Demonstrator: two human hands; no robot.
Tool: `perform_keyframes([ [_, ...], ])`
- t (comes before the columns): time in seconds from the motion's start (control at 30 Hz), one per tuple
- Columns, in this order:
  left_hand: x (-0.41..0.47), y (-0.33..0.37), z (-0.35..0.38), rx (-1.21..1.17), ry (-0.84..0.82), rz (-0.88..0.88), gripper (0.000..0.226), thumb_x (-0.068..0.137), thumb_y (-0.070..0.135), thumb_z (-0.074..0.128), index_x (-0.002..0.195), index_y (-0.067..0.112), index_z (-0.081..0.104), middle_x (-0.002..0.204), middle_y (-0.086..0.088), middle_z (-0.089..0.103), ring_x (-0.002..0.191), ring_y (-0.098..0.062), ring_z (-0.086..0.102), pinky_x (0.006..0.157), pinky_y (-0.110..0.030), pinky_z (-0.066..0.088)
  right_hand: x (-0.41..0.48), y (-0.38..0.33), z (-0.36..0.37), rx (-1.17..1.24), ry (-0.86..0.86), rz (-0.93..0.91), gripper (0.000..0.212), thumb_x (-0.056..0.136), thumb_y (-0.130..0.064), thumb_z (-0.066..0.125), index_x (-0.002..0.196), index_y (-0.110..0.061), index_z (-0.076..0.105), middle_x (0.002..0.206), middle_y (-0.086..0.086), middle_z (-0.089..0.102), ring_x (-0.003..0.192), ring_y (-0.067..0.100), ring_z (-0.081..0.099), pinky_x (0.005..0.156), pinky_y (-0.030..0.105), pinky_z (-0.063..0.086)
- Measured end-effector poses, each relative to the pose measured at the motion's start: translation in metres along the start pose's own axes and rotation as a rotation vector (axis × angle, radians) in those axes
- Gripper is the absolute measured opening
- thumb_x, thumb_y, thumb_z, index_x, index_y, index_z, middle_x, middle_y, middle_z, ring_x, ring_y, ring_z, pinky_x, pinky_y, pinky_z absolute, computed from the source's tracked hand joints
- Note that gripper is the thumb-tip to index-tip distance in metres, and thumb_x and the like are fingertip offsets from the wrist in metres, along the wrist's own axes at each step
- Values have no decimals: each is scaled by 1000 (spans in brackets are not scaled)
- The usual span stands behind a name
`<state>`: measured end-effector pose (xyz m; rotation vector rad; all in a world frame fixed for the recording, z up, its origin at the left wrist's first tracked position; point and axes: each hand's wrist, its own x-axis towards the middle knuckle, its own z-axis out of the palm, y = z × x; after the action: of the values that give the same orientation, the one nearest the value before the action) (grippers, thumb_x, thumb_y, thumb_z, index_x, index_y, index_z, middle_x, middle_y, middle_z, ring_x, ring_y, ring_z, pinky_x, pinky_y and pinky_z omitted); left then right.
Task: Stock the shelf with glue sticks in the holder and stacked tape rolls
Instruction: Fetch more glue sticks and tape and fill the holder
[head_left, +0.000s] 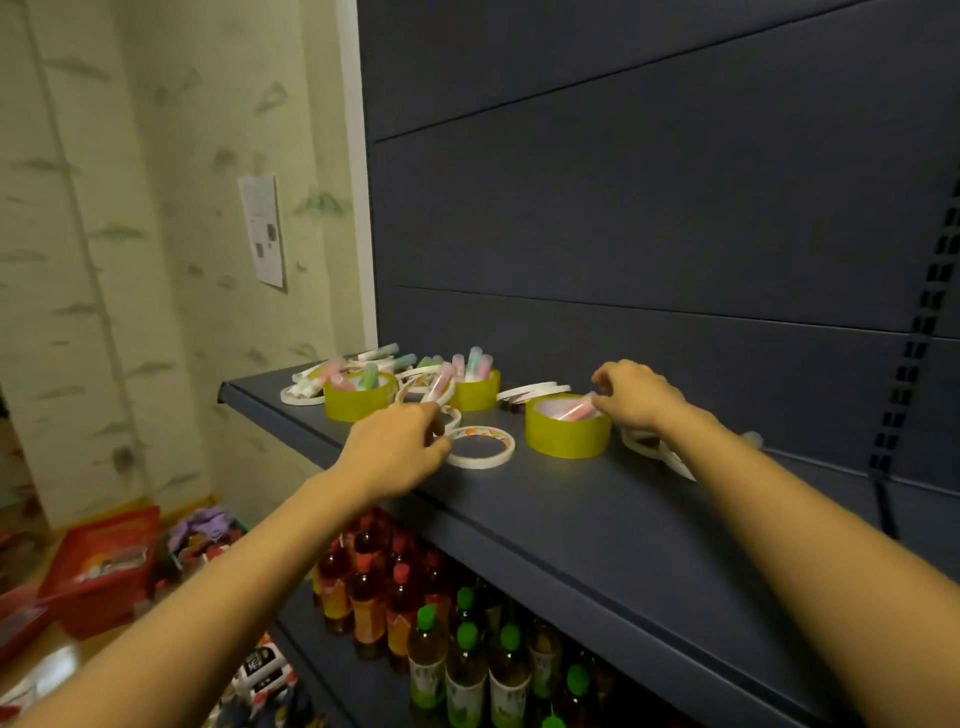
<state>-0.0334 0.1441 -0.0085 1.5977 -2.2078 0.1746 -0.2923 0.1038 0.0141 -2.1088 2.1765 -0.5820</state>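
Observation:
Three wide yellow tape rolls stand on the dark shelf (597, 519) and serve as holders: the left holder (358, 402), the middle holder (475, 396) and the right holder (567, 434). Pastel glue sticks (475, 361) stand in them. My right hand (636, 397) pinches a pink glue stick (579, 408) that leans inside the right holder. My left hand (395, 449) pinches the rim of a thin white tape roll (483, 447) lying flat. More thin rolls (535, 391) lie behind and under my right wrist.
Loose glue sticks (382, 353) and thin rolls lie at the shelf's far left. Below the shelf stand several bottles with red and green caps (431, 623). A red basket (104, 566) with goods sits on the floor at left. The shelf's dark back panel (675, 208) rises behind.

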Motion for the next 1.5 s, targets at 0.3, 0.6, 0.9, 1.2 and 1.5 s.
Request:
perform_keyframes([
  [0.3,68,-5,34,-100,-50,114,23,91,39,50,100,21,62,112,-3,65,105,-23,57,80,-36,47,42,4,15,-116,-109,-45,44,92,-27,59,133,-15,52,132,8,50,120,27,49,97,36,43],
  [0.6,118,-6,50,-140,-149,233,30,95,39,44,100,16,62,114,-6,59,103,-25,52,85,-34,37,47,6,5,-18,-127,24,32,85,-43,64,101,-15,57,106,6,60,102,26,57,87,36,49],
  [0.9,176,3,68,-195,-157,342,31,96,22,47,123,13,58,126,-11,56,113,-29,53,92,-34,42,-8,-3,-17,261,352,101,18,88,-33,63,97,-18,61,90,-6,61,80,10,54,69,22,44],
  [1.2,199,1,83,-232,-230,449,23,87,32,64,104,19,74,97,-7,71,88,-25,64,75,-34,50,-66,0,-17,116,394,304,15,86,-36,64,96,-25,61,93,-7,64,89,17,62,85,46,53],
  [1.5,173,43,26,-317,-93,655,22,77,40,73,94,26,76,82,4,59,78,-18,51,65,-28,35,-119,23,-26,37,485,428,9,87,-32,65,93,-29,60,88,-14,60,84,13,59,83,43,53],
])
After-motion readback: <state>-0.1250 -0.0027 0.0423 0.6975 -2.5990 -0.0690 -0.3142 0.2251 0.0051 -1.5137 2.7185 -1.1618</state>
